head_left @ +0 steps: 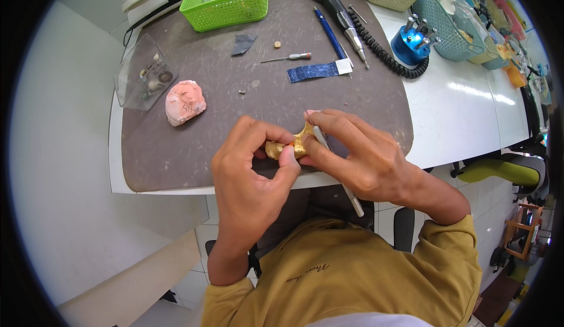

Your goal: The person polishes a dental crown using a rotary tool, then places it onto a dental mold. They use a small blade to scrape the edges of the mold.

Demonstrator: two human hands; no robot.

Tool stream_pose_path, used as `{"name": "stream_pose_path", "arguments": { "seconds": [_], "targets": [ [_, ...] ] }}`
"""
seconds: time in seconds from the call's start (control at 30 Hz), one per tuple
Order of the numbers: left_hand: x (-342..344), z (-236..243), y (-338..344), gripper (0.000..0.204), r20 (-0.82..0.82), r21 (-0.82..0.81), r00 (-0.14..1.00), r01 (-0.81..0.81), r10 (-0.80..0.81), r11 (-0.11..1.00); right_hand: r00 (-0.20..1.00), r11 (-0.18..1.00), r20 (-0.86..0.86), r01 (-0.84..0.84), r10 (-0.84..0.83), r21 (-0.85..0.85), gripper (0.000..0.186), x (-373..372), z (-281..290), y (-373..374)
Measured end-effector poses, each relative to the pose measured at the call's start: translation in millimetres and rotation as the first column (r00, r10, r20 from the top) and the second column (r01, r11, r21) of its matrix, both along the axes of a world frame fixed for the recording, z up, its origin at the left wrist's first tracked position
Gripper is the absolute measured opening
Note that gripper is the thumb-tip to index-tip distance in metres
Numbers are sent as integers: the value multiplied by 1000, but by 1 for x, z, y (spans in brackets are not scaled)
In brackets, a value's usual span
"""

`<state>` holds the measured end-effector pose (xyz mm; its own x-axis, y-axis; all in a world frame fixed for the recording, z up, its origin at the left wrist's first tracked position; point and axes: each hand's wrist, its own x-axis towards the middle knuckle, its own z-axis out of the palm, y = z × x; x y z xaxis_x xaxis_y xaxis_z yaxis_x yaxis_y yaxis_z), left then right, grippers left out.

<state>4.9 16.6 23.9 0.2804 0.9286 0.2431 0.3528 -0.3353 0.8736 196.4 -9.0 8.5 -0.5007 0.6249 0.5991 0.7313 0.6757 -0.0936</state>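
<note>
A yellow dental cast (275, 149) is held up at the table's near edge. My left hand (249, 165) pinches its left side between thumb and fingers, beside a small orange patch. Coming from the right, my right hand (361, 151) grips a slim metal-handled hand tool (352, 201). Its fingers also touch the cast's right side. The tool's thin tip points up and away, past the fingers; its exact kind is unclear. My fingers cover much of the cast. Left of it lies a pink plaster model (185, 103).
On the brown mat lie a small screwdriver (288, 58), a dark blue strip (314, 73), a blue pen (329, 32) and a corded handpiece (341, 16). Around them are a green basket (226, 16), a clear box (132, 86), and a blue bur stand (408, 45).
</note>
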Motion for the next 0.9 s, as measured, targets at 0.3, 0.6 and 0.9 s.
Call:
{"name": "stream_pose_path", "arguments": {
  "seconds": [0.3, 0.6, 0.9],
  "targets": [
    [-4, -9, -7, 17, -14, 164, 1000, -24, 27, 986, 998, 996, -66, -4, -2, -91, 24, 0, 2, -2],
    [-11, -11, -4, 28, -16, 139, 998, 55, -53, 989, 996, 989, -90, 2, -16, -148, 27, 0, 5, -4],
    [-16, -14, -2, 22, 160, -35, 987, -14, 19, 999, 930, 992, -365, 7, -53, -126, 28, 7, 25, 1]
  ]
}}
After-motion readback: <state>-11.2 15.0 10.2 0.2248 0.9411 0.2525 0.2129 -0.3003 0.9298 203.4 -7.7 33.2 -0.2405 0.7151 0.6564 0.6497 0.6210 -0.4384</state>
